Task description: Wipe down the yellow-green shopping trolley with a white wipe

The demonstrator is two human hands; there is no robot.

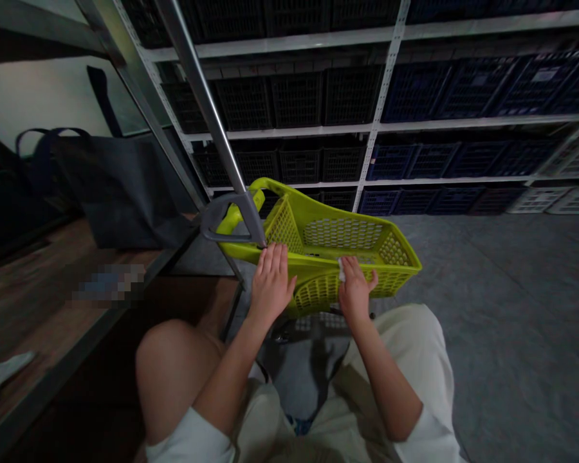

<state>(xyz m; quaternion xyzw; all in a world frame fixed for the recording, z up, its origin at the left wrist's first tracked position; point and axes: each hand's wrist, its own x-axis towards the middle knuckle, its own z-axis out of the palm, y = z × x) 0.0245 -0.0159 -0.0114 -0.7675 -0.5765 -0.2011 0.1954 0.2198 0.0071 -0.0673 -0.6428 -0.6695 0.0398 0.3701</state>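
1. The person sits with a yellow-green plastic shopping basket (pixel 342 235) resting across the lap, its near side just beyond the knees and its far end tilted away over the grey concrete floor (pixel 502 283).
2. The left hand (pixel 271 284) lies open against the basket's near rim, fingers slightly spread and pressing flat, just beside the foot of a grey plastic handle bracket (pixel 228 218).
3. The right hand (pixel 356 289) curls over the rim and pinches a small white wipe (pixel 341 270) against the plastic, with the fingers bent over it.
4. The basket looks light and fairly stiff, though its thin perforated walls may flex a little. Its smooth plastic could turn slippery if wet, so the thick rim or the handle bracket seems the surest place to hold.
5. The walls are moulded in a diamond and oval lattice, with a solid rolled rim. A long brushed-metal pole (pixel 202 96) rises from the bracket.
6. To the left stands a dark grey tote bag (pixel 116 193) with navy straps, on a wooden shelf (pixel 29 289) edged in metal. A blurred patch hides something on that shelf, and a pale folded cloth (pixel 0 379) lies near its lower edge.
7. Ahead, a white slotted-steel rack (pixel 386 83) holds rows of black crates (pixel 294 99) and navy crates (pixel 477 148).
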